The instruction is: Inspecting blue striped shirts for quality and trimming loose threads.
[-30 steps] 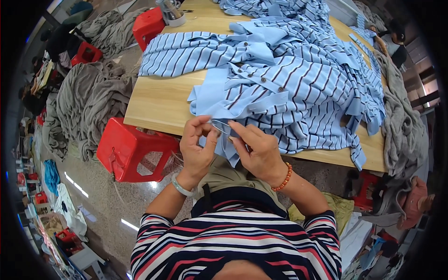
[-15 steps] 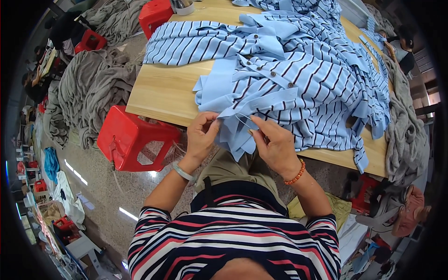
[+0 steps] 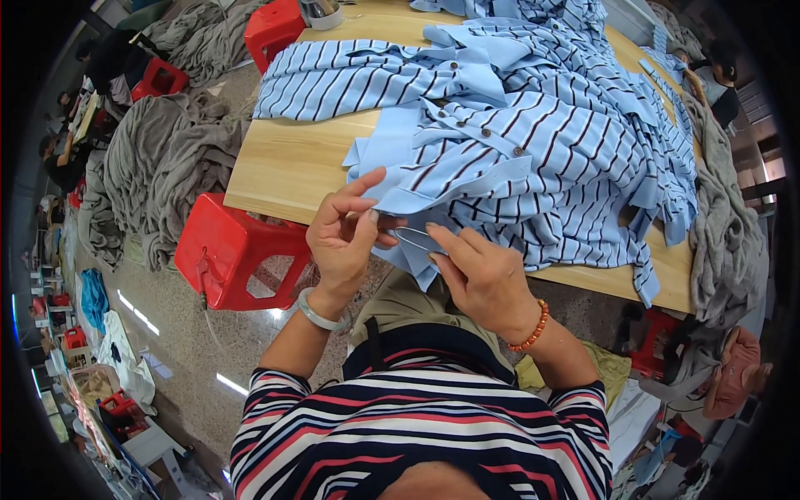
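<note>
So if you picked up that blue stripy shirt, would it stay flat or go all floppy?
Probably floppy: the striped shirt already lies in soft folds and droops over the table edge. It likely feels light, since the left hand lifts its edge with just fingers.

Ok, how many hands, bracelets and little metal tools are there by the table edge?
Hands: 2, left hand and right hand
Bracelets: 2, pale bangle and orange bead bracelet
Metal tool: 1
Total: 5
</note>
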Available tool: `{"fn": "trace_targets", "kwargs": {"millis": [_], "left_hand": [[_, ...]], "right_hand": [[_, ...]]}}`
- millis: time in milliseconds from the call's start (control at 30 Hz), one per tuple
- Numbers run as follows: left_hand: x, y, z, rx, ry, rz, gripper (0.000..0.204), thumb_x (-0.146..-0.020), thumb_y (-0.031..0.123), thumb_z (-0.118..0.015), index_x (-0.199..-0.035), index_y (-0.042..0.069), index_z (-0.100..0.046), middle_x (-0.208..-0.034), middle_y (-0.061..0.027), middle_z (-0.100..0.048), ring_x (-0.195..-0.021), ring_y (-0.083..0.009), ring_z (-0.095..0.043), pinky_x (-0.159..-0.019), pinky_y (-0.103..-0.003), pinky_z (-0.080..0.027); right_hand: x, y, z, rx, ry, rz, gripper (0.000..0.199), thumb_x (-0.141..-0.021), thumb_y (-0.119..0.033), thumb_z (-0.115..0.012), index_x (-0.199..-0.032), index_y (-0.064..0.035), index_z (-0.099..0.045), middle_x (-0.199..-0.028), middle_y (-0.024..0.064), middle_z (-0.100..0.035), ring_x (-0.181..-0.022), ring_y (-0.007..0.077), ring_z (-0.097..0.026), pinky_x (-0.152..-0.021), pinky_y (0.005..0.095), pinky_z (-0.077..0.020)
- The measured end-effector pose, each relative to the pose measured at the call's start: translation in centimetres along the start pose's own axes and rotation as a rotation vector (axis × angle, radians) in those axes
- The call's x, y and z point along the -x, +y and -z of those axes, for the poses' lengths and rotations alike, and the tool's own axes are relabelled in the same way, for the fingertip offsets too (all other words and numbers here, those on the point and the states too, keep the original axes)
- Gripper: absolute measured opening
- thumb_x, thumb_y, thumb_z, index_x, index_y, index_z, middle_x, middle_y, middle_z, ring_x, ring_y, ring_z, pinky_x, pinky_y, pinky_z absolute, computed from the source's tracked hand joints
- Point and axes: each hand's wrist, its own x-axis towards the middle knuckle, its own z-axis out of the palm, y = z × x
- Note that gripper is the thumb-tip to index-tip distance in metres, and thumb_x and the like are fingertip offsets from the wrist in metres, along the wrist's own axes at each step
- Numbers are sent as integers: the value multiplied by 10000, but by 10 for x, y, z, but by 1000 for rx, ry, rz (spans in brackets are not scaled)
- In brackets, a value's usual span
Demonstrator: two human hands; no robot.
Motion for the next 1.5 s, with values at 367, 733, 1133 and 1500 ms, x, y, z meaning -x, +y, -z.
{"fn": "trace_targets", "kwargs": {"millis": [367,733,1133,1500], "left_hand": [[-1,9,15,101,-118,498,134,-962,96,-538,-1039,2,-484,-957,-162,-647,-871,-305,-703,-713,-352,-615],[8,15,3,90,-81,455,153,-980,124,-516,-1062,1,-473,-941,-151,-642,-874,-288,-700,-780,-379,-604],[20,-1,-2,-21,-14,318,108,-970,56,-525,-1053,-12,-520,-916,-93,-642,-841,-177,-683,-787,-341,-597],[-38,58,4,-169,-164,179,112,-960,43,-537,-1047,-27,-549,-958,-96,-652,-852,-181,-673,-828,-330,-577]], "right_hand": [[-16,11,1,78,106,-97,313,-829,-55,-676,-1136,-55,-616,-729,98,-551,-549,263,-562,-489,353,-422],[-5,-19,1,169,-53,-93,320,-855,-114,-641,-1167,-61,-592,-760,93,-542,-589,272,-581,-491,373,-447],[-18,2,-27,4,-14,-186,303,-833,-96,-627,-1128,-28,-614,-781,149,-608,-659,325,-616,-552,402,-477],[7,46,41,-238,-225,-150,324,-831,-103,-639,-1151,-54,-641,-879,138,-673,-703,310,-641,-630,355,-510]]}}
